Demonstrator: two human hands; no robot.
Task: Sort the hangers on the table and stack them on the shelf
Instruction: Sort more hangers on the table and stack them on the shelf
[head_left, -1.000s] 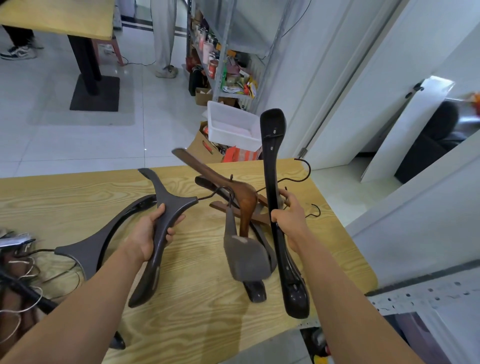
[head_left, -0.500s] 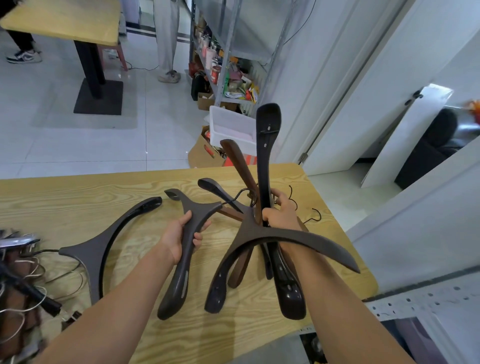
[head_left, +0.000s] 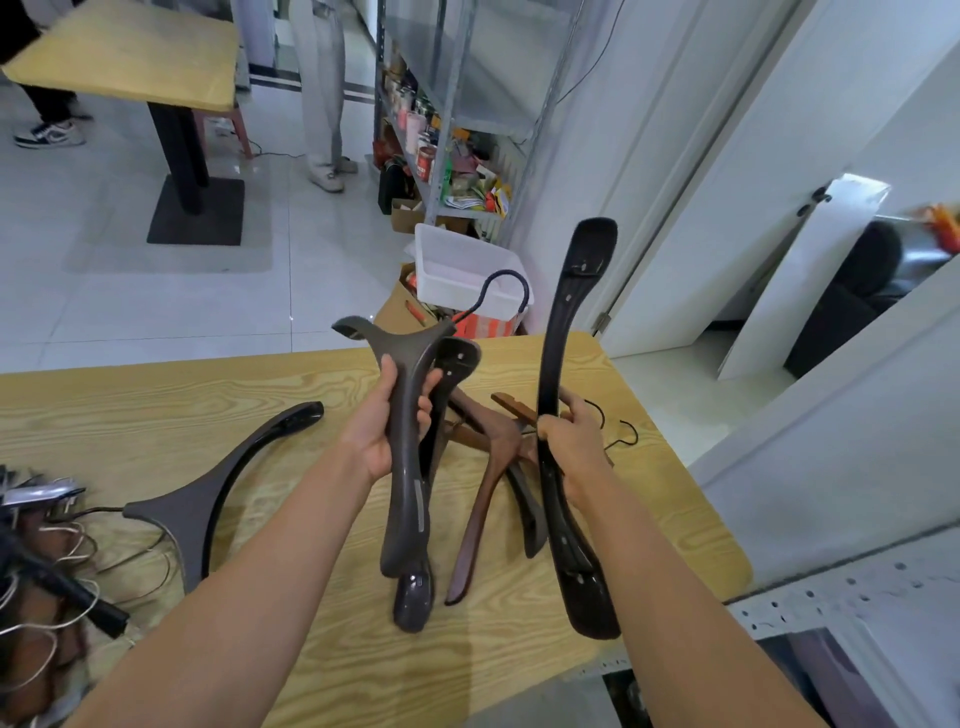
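- Head view: left grip (head_left: 387, 421) is curled round a grey hanger (head_left: 408, 493) near its neck, holding it upright above the bench (head_left: 156, 405).
- Right grip (head_left: 571, 441) clasps a black hanger (head_left: 556, 338) at mid-length, one end up, the other down.
- Brown hanger (head_left: 483, 493) lies on the bench between the forearms.
- Flat grey hanger (head_left: 208, 504) lies on the bench, left of the left forearm.
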